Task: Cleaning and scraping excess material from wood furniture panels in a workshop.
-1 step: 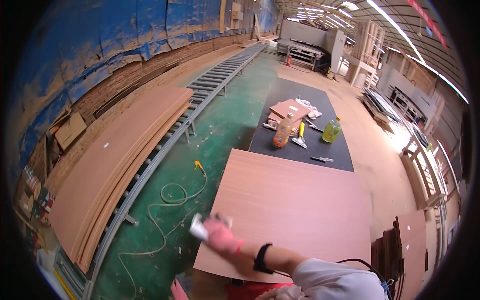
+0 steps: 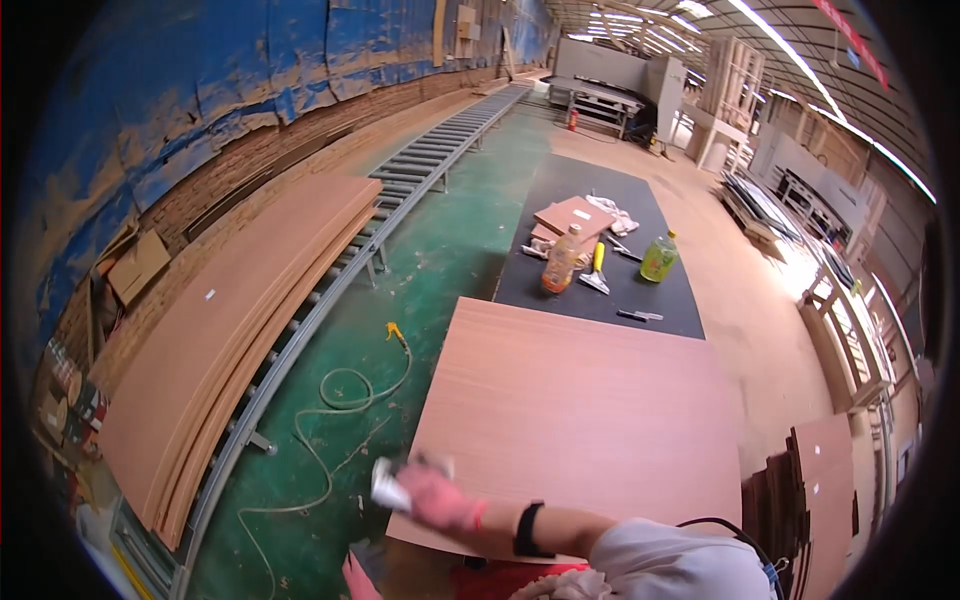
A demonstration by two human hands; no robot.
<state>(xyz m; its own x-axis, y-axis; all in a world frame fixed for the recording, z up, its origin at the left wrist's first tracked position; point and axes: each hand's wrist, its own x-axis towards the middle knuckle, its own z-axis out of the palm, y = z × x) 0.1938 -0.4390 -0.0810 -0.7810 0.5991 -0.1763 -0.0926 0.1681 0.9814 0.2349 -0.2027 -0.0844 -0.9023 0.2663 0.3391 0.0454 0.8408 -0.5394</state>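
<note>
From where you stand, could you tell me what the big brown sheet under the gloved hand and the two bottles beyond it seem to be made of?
The sheet looks like wood veneer or thin plywood: matt reddish-brown with fine straight grain. The orange bottle and the green bottle look like clear plastic, glossy and see-through with tinted liquid inside. The right hand wears a pink, probably rubbery glove and grips a pale object, which is too blurred to judge.

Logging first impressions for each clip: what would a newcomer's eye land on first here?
The big reddish-brown board in the middle, with a pink-gloved hand gripping a whitish tool at its near left corner. Next, the stack of like boards on the roller conveyor along the left. Beyond the board, two bottles and a yellow scraper sit on a dark mat.
</note>
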